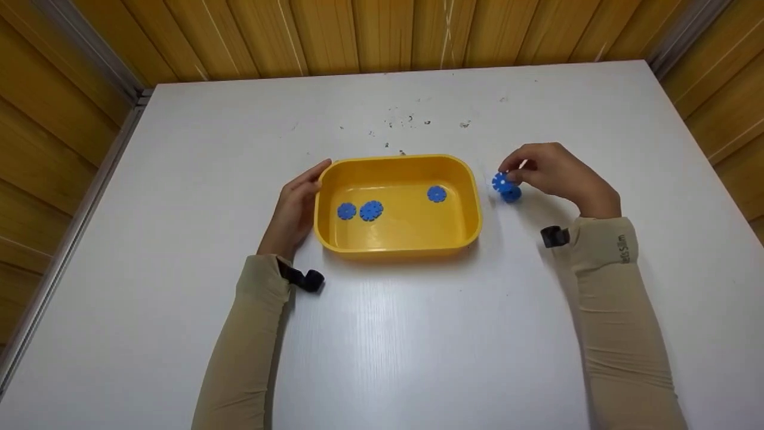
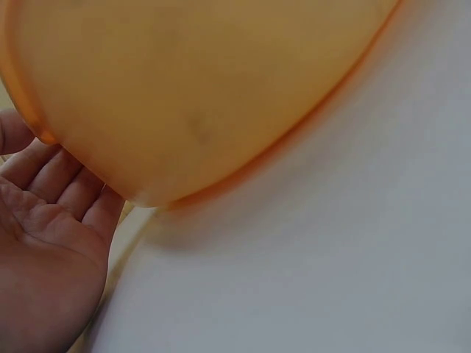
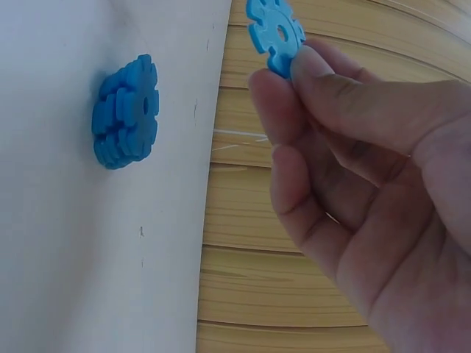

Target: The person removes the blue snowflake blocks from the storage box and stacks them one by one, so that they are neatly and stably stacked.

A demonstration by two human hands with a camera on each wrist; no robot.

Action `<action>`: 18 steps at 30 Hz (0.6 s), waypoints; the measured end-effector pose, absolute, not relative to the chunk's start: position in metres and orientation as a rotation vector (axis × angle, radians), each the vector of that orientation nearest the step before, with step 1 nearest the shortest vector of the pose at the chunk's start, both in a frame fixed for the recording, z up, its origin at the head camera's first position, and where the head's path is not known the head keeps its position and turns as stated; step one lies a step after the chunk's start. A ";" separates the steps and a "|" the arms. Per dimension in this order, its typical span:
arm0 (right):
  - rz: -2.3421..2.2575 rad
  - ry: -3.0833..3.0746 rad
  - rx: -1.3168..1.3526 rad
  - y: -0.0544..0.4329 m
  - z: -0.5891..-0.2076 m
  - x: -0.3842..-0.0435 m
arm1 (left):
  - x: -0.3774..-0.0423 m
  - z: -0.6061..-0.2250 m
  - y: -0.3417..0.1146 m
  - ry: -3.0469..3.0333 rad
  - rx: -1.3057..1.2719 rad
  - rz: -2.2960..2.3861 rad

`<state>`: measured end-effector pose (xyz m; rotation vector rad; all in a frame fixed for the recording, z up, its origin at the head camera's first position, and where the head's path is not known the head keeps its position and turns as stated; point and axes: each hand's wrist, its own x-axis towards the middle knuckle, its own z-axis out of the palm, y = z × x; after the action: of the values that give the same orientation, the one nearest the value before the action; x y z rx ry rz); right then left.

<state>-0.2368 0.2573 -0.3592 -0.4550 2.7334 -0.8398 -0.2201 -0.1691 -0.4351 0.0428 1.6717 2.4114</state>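
Observation:
A yellow plastic tub [image 1: 406, 251] stands on the white table with several blue notched discs [image 1: 437, 194] lying inside it. My left hand [image 1: 296, 209] grips the tub's left end; in the left wrist view its fingers [image 2: 55, 173] lie along the outer wall. To the right of the tub, my right hand [image 1: 552, 170] pinches one blue notched disc [image 3: 276, 33] between thumb and fingertips. A short stack of the same discs [image 3: 129, 110] sits on the table just below that disc, apart from it in the right wrist view.
The white table [image 1: 418, 346] runs back to a wood-patterned wall [image 1: 382, 36], with similar panels at both sides. Small dark marks [image 1: 410, 119] dot the tabletop behind the tub. A metal frame [image 1: 71, 209] borders the left edge.

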 end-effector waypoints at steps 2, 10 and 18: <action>-0.827 2.726 -0.442 0.261 -0.360 -0.237 | -0.220 -0.435 -0.169 1.671 0.038 2.407; -0.796 2.686 -0.367 0.270 -0.365 -0.238 | -0.219 -0.435 -0.169 1.669 0.044 2.402; -0.787 2.666 -0.322 0.274 -0.369 -0.240 | -0.218 -0.434 -0.169 1.661 0.042 2.405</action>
<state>-0.2396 0.2739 -0.3685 -0.3221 2.6659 -0.7874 -0.2184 -0.1695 -0.4336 0.0425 1.6611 2.4051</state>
